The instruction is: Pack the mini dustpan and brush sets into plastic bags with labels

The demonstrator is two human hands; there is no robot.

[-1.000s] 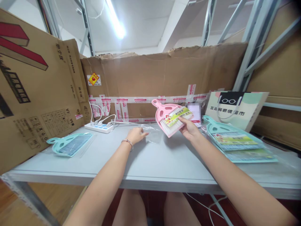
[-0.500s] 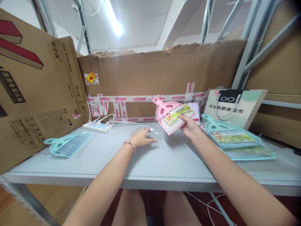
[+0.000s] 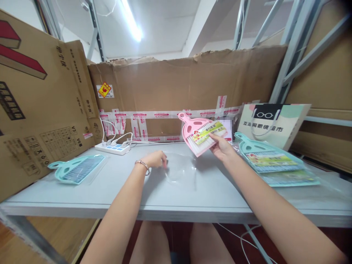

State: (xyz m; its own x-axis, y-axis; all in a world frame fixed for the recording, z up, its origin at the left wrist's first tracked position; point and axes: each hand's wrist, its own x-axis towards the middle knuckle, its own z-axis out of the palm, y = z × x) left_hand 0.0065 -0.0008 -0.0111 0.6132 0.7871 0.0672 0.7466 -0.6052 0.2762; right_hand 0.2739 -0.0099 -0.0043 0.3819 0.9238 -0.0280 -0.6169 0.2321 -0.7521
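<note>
My right hand (image 3: 221,147) grips a pink mini dustpan with a white brush and a yellow-green label (image 3: 202,134), held tilted above the grey table (image 3: 110,190), handle pointing up and left. My left hand (image 3: 154,160), a bracelet on its wrist, is closed on the edge of a clear plastic bag (image 3: 180,169) that lies open on the table just below the pink dustpan.
A teal dustpan set in a clear bag (image 3: 75,169) lies at the table's left. A stack of teal dustpan sets (image 3: 271,163) sits at the right, before a paper bag with glasses printed on it (image 3: 272,123). A white power strip (image 3: 112,147) lies at the back. Cardboard walls surround the table.
My left hand pulled back toward me and closed on the clear bag, drawing it nearer and opening its mouth. The pink dustpan in my right hand stayed nearly in place.
</note>
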